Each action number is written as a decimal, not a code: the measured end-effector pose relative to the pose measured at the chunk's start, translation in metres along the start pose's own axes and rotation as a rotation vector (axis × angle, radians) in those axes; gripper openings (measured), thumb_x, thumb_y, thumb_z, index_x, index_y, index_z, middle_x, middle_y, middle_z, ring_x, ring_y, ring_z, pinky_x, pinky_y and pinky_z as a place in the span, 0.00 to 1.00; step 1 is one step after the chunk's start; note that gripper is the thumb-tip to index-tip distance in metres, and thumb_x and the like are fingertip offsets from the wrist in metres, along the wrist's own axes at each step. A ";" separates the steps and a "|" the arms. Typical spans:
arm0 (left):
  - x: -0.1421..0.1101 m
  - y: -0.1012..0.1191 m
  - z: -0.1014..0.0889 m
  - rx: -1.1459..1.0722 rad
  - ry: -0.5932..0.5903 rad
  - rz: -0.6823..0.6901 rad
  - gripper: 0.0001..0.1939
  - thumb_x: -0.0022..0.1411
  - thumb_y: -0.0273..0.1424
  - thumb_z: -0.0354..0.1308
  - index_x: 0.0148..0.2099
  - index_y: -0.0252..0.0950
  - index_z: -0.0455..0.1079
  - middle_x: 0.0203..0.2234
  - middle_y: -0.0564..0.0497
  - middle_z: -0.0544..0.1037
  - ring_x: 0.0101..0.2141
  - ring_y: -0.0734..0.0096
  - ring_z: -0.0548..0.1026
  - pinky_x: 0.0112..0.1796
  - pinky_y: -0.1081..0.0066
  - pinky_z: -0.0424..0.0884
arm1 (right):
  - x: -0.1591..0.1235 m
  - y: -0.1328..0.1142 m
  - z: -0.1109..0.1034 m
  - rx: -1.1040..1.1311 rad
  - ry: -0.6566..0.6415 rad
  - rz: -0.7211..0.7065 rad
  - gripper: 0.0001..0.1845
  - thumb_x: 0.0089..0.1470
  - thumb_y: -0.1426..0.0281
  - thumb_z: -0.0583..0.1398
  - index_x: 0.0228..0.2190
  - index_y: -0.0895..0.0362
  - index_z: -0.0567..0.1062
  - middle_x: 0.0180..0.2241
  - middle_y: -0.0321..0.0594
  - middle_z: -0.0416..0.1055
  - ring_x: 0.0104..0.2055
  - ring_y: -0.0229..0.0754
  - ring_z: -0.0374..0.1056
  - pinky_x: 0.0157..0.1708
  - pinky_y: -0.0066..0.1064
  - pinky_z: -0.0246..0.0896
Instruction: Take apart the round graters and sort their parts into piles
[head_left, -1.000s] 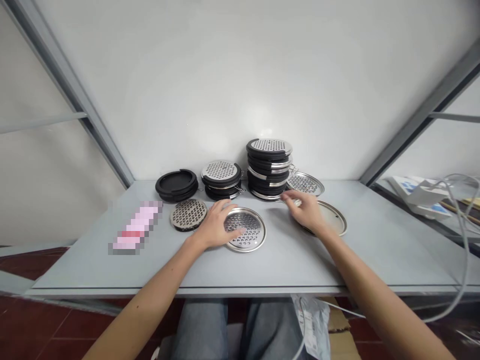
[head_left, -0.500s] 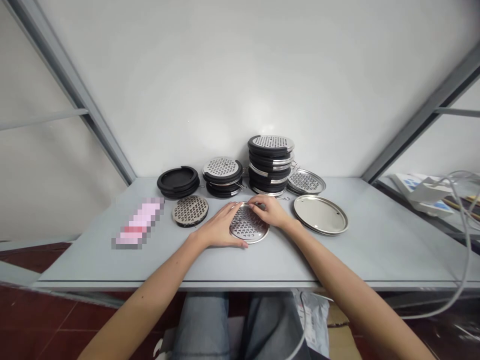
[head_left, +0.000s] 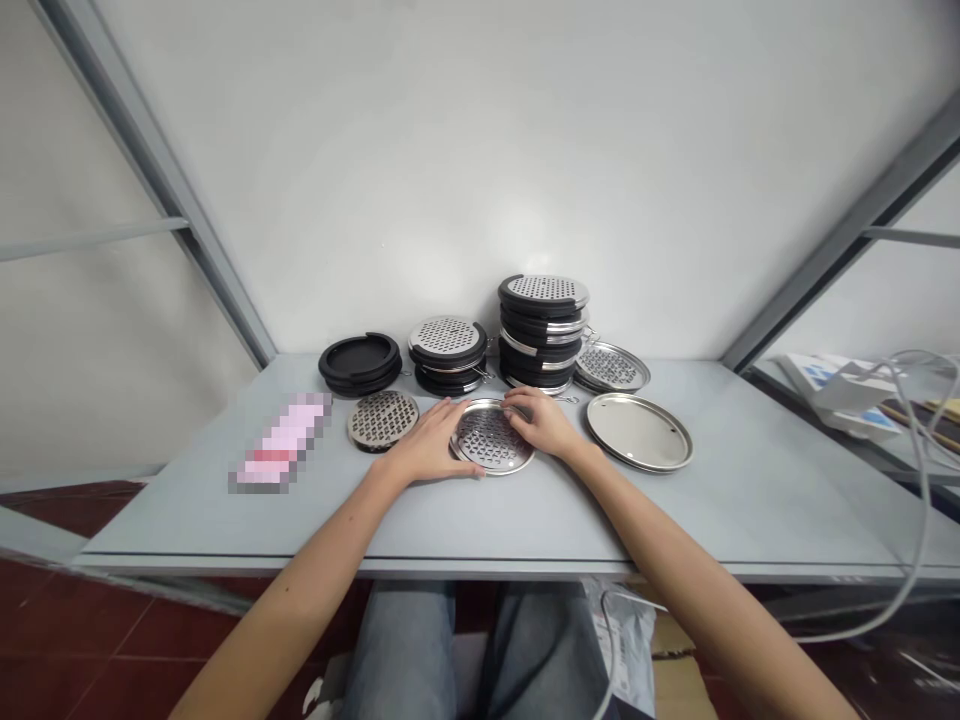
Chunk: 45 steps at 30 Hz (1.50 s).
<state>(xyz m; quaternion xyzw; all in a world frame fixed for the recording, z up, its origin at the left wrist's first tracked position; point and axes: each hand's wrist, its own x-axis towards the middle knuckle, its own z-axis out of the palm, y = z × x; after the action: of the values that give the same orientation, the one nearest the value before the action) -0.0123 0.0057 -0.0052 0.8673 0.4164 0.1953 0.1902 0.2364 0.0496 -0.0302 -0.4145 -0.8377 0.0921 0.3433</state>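
A round metal grater plate (head_left: 493, 447) with raised teeth and a shiny rim lies on the table in front of me. My left hand (head_left: 429, 442) spans its left side, fingers on the far rim and thumb along the near rim. At the far right edge my right hand (head_left: 545, 425) has its fingers bent and its thumb over the plate; its fingertips press at the rim, and whether a small part is between them cannot be seen. Left of the plate is a smaller perforated grater disc (head_left: 382, 418). To the right lie smooth round metal lids (head_left: 637, 432), stacked.
Along the wall stand black rings (head_left: 358, 362), a short stack of black-rimmed graters (head_left: 448, 340), a tall stack (head_left: 541, 335) and more grater plates (head_left: 611, 367). A blurred pink object (head_left: 281, 440) lies left. A white cable (head_left: 926, 500) hangs at the table's right.
The grater plate has shifted slightly left and away from me, with my left hand moving along. My right hand stays at the far rim. The view has tilted a little.
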 end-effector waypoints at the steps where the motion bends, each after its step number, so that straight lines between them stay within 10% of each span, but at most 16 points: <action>1: 0.000 0.001 0.000 -0.001 -0.002 -0.001 0.56 0.44 0.55 0.64 0.68 0.41 0.45 0.64 0.42 0.54 0.64 0.44 0.49 0.60 0.50 0.52 | 0.000 0.001 0.001 -0.007 0.005 0.011 0.11 0.53 0.71 0.57 0.37 0.58 0.77 0.43 0.47 0.73 0.46 0.47 0.68 0.50 0.40 0.60; 17: 0.000 0.008 0.001 0.017 0.084 0.031 0.32 0.60 0.42 0.57 0.64 0.40 0.55 0.56 0.43 0.66 0.57 0.55 0.63 0.57 0.57 0.59 | 0.002 -0.001 -0.005 -0.008 -0.023 0.177 0.08 0.49 0.73 0.59 0.25 0.59 0.79 0.38 0.45 0.75 0.38 0.44 0.71 0.41 0.33 0.64; 45: 0.001 0.001 0.004 0.036 0.063 0.070 0.29 0.60 0.40 0.57 0.62 0.38 0.59 0.58 0.44 0.65 0.58 0.56 0.63 0.58 0.57 0.58 | 0.000 0.015 -0.010 0.169 -0.075 0.215 0.09 0.50 0.66 0.62 0.31 0.58 0.78 0.29 0.39 0.76 0.31 0.39 0.69 0.34 0.30 0.64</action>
<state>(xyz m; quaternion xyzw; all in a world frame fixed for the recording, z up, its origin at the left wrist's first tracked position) -0.0091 0.0049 -0.0082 0.8782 0.3949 0.2214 0.1546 0.2522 0.0581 -0.0296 -0.4677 -0.7900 0.2139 0.3338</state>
